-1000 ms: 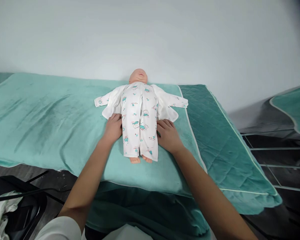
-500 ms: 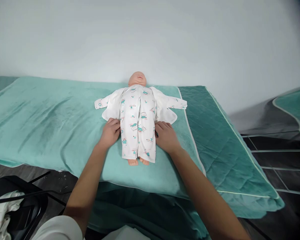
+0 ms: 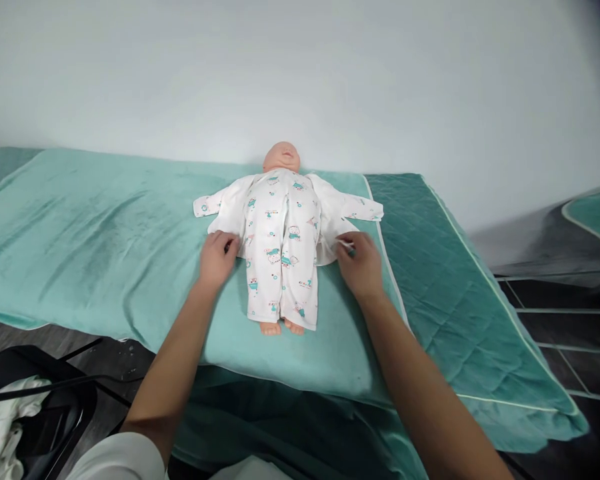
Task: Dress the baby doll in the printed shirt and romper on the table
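A baby doll lies on its back, feet toward me, on a light green blanket. It wears white printed baby trousers that reach up to its chest. A white baby jacket is spread open around it, the sleeves stretched out to both sides. My left hand is closed on the lower edge of the jacket's left flap. On the other side my right hand pinches the outer edge of the right flap, pulling it out from the trousers. The doll's arms are hidden in the sleeves.
The light green blanket covers most of the bed, with a darker quilted cover to the right. A white wall rises behind. At lower left, white cloth rests on a black chair. Metal bars are at far right.
My right hand has moved outward from the trouser leg and now grips the jacket's right flap. The left hand has shifted slightly up onto the left flap. The view has moved a little.
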Demonstrator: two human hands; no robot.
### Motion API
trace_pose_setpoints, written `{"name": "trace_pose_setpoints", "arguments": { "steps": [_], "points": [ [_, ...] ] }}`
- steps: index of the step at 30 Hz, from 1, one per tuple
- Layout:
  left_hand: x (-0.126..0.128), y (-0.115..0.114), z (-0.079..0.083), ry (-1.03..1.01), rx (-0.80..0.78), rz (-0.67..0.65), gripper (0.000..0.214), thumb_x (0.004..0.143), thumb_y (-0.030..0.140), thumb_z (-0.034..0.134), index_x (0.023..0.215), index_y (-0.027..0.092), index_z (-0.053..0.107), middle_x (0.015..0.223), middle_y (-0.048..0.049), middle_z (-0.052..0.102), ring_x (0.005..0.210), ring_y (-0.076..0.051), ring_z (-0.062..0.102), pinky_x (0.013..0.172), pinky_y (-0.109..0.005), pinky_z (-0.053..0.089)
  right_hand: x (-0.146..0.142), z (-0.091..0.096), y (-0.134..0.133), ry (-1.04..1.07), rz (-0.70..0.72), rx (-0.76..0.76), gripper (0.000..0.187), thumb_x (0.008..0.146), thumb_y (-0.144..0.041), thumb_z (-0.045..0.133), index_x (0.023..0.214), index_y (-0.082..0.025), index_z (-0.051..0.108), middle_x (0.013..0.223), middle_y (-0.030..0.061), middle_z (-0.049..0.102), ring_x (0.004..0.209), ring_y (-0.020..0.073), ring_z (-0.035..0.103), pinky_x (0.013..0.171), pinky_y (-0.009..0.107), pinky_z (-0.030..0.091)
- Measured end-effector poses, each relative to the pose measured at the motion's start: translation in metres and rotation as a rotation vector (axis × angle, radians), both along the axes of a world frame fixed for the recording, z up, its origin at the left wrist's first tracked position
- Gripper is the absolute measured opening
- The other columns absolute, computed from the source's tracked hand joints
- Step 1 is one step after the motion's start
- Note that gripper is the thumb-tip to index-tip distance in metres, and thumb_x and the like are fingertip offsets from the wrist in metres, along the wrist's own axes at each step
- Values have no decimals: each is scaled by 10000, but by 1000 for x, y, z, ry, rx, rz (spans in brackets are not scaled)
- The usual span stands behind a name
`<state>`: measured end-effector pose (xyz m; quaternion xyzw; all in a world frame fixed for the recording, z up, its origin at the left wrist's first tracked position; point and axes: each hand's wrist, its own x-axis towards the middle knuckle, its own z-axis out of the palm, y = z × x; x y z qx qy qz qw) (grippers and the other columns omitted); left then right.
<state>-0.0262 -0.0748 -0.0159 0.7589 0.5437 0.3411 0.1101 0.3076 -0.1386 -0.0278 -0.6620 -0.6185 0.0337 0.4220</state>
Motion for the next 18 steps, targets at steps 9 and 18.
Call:
{"name": "trace_pose_setpoints", "arguments": {
  "steps": [9, 18],
  "points": [
    [-6, 28, 0, 109, -73, 480, 368, 885, 409, 637, 1152, 155, 628, 1330, -247, 592, 1277, -464, 506, 1032, -615, 414, 44, 5, 41, -87, -380, -463, 362, 853, -551, 614, 931, -198, 640, 899, 111, 657, 862, 278, 593, 792, 409, 450],
    [-10, 29, -2, 68, -77, 490, 224, 898, 407, 600, 823, 198, 627, 1267, -201, 629, 1253, -428, 517, 1023, -599, 414, -19, 65, 33, 353, 104, 58, 210, 864, -398, 634, 808, -236, 513, 765, -20, 521, 702, 154, 464, 675, 310, 404]
  ]
}}
